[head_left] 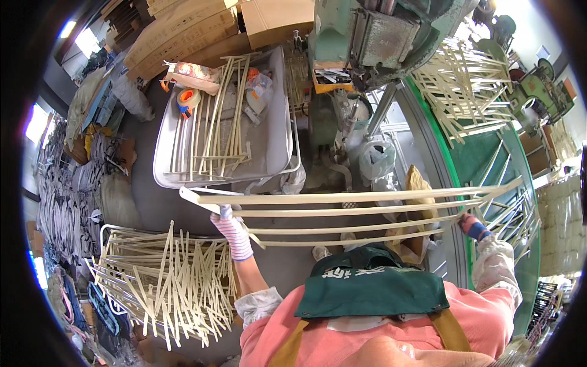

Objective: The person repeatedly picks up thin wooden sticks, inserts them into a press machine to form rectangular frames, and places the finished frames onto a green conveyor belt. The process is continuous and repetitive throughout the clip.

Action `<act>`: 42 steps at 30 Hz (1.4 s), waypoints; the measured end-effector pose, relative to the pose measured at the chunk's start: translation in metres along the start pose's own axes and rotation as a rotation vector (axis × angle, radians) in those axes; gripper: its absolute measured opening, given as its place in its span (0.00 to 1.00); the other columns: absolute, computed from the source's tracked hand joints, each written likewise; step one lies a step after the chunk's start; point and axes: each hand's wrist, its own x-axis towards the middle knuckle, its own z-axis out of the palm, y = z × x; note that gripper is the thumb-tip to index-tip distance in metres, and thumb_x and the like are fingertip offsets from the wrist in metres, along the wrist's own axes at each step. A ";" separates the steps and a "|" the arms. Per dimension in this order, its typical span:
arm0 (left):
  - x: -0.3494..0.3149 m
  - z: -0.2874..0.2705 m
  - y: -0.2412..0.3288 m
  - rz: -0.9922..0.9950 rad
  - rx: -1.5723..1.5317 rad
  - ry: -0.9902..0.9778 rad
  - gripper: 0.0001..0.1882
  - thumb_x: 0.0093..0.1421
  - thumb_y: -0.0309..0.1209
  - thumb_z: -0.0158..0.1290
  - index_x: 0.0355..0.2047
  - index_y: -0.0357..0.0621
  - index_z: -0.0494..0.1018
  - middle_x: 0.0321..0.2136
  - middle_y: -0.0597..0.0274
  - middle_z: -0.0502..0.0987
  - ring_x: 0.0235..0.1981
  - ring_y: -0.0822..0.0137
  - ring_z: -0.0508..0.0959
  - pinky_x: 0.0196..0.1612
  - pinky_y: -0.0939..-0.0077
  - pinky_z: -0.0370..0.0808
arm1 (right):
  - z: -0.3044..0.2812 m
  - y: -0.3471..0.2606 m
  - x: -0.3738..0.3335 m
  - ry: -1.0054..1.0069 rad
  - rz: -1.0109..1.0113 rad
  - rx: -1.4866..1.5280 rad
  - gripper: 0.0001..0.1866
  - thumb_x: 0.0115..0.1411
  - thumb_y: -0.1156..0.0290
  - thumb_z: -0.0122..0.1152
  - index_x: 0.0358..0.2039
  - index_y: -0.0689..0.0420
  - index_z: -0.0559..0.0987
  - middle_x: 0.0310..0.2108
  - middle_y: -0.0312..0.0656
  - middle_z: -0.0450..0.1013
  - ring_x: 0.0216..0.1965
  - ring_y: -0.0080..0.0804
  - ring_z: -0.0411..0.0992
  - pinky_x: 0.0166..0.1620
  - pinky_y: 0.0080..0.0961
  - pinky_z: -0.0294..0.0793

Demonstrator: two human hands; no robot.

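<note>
A long cream-coloured metal rack frame [330, 198] with several parallel bars spans the space in front of my body, held roughly level. My left hand [232, 233], in a pink-and-white striped glove, is closed around its left end near the crosspiece. At the right end, my right hand [473, 226], in a blue and reddish glove, grips the frame close to where the bars meet the other crosspiece. Parts of the fingers on both hands are hidden by the bars and the gloves.
A machine [373, 43] stands ahead, beside a white tub [160, 153] holding bars and tape. A cart of cream frames [177, 287] is at the left. More frames [458, 85] lie on a green-edged table [441, 147] at the right. Cardboard boxes [183, 40] are stacked behind.
</note>
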 end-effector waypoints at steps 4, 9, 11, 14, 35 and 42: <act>-0.024 0.058 0.051 0.360 0.337 -0.317 0.17 0.55 0.44 0.54 0.21 0.42 0.74 0.14 0.71 0.70 0.17 0.75 0.69 0.21 0.77 0.64 | -0.066 -0.136 -0.030 -0.847 -0.643 -0.054 0.13 0.55 0.65 0.53 0.38 0.57 0.78 0.31 0.52 0.75 0.34 0.51 0.72 0.37 0.35 0.73; -0.106 0.160 0.033 0.567 0.584 -0.646 0.13 0.49 0.36 0.63 0.18 0.42 0.72 0.13 0.68 0.72 0.16 0.79 0.67 0.21 0.79 0.65 | -0.224 -0.268 -0.060 -0.448 -1.164 0.732 0.16 0.48 0.77 0.60 0.40 0.62 0.75 0.32 0.46 0.75 0.35 0.39 0.73 0.41 0.30 0.71; -0.123 0.193 0.021 0.476 0.679 -0.708 0.15 0.46 0.36 0.65 0.17 0.41 0.72 0.13 0.65 0.73 0.16 0.78 0.69 0.21 0.79 0.66 | -0.249 -0.294 -0.047 0.579 -1.112 0.328 0.27 0.43 0.69 0.66 0.46 0.63 0.72 0.39 0.46 0.73 0.44 0.48 0.70 0.54 0.39 0.64; -0.135 0.230 0.007 0.354 0.772 -0.694 0.16 0.45 0.39 0.66 0.16 0.43 0.72 0.12 0.61 0.72 0.14 0.70 0.71 0.21 0.76 0.68 | -0.250 -0.303 -0.007 0.537 -0.737 -0.269 0.35 0.45 0.54 0.63 0.52 0.60 0.69 0.45 0.46 0.70 0.49 0.46 0.66 0.58 0.38 0.58; -0.004 0.280 -0.042 -0.278 1.068 -2.063 0.25 0.53 0.47 0.58 0.43 0.41 0.74 0.38 0.57 0.73 0.40 0.62 0.72 0.45 0.70 0.68 | -0.189 -0.271 0.201 -0.643 -0.625 1.050 0.16 0.56 0.74 0.57 0.46 0.60 0.76 0.23 0.31 0.72 0.23 0.13 0.64 0.24 0.13 0.64; -0.007 0.305 -0.069 -0.623 0.133 -0.650 0.09 0.59 0.28 0.50 0.30 0.35 0.77 0.16 0.66 0.73 0.17 0.80 0.69 0.20 0.88 0.62 | -0.192 -0.289 0.212 -0.578 -0.280 1.654 0.22 0.56 0.73 0.58 0.52 0.63 0.70 0.27 0.32 0.71 0.23 0.12 0.65 0.19 0.08 0.57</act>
